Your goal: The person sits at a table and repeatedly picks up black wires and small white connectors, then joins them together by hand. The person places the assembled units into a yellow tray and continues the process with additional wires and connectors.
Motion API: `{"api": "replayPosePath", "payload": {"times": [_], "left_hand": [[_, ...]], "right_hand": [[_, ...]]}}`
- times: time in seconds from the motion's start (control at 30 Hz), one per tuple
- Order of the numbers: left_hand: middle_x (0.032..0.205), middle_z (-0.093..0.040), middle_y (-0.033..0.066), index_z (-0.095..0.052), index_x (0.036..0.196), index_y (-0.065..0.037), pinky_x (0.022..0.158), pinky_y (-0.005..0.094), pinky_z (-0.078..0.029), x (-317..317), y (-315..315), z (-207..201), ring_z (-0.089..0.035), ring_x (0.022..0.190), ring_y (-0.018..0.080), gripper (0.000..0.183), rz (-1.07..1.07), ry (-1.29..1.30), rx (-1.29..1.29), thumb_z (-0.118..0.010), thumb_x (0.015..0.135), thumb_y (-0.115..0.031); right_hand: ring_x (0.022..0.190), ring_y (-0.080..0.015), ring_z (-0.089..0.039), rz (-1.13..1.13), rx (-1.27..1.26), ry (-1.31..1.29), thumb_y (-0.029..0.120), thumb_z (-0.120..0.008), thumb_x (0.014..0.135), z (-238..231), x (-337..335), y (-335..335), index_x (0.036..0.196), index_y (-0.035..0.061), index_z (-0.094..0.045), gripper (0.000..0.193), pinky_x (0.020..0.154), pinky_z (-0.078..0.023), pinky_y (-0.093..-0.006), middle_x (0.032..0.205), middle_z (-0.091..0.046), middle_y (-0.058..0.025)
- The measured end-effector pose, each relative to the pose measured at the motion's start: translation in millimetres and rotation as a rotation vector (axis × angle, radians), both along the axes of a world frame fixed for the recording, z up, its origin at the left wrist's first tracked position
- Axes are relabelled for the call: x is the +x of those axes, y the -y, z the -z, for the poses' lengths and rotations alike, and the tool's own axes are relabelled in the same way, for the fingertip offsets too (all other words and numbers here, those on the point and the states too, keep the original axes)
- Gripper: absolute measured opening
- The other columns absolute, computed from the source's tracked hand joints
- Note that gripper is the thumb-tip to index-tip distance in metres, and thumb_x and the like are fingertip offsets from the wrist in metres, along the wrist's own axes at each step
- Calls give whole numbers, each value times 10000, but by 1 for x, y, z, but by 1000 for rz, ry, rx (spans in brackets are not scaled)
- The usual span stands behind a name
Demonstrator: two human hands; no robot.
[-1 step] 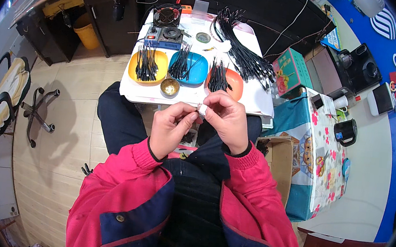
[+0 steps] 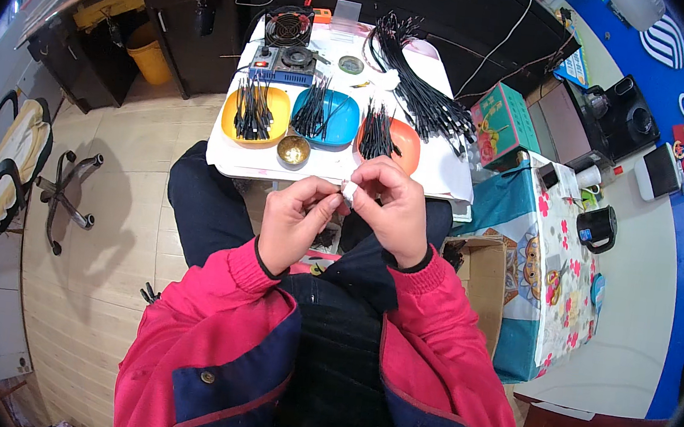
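Observation:
Over my lap, just off the table's near edge, my left hand [image 2: 299, 221] and my right hand [image 2: 395, 212] meet at the fingertips. Both are closed in a pinch. A small white piece [image 2: 349, 191] shows at my right fingertips; whether it is held or wrapped round a finger, I cannot tell. What the left thumb and forefinger pinch is too small to name. Beyond the hands, bundles of short black cables lie in a yellow tray [image 2: 229, 125], a blue tray [image 2: 351, 114] and an orange tray [image 2: 407, 152]. A small gold-coloured bowl [image 2: 293, 151] stands before them.
On the white table [image 2: 334, 167], a blue-grey box device with a round top [image 2: 284, 66], a black fan [image 2: 287, 27] and a long bunch of black cables [image 2: 429, 98] sit farther back. A cardboard box [image 2: 485, 283] is beside my right leg; an office chair [image 2: 18, 163] stands left.

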State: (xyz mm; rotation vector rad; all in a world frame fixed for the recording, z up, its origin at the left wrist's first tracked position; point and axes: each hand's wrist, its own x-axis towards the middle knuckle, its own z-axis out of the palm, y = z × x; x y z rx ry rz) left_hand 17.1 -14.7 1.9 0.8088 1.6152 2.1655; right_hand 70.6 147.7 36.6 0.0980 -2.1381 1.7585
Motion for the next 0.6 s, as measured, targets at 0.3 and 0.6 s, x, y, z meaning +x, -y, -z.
{"api": "replayPosePath", "payload": {"times": [0.3, 0.6], "left_hand": [[834, -688, 119, -609, 1038, 47, 539, 181, -394, -6, 1, 4, -489, 582, 51, 108, 178, 280, 223, -576, 950, -6], [835, -683, 143, -596, 1007, 40, 525, 186, -383, -10, 2, 6, -475, 555, 65, 92, 219, 414, 284, -552, 968, -30]], "right_hand": [[754, -146, -602, -261, -836, 226, 45, -601, 913, 30, -8, -1, 1020, 20, -576, 112, 701, -492, -249, 902, -627, -55], [849, -147, -613, -296, -887, 209, 123, -596, 946, 34, -1, -7, 1109, 0, -556, 208, 783, -512, -265, 963, -618, -57]]}}
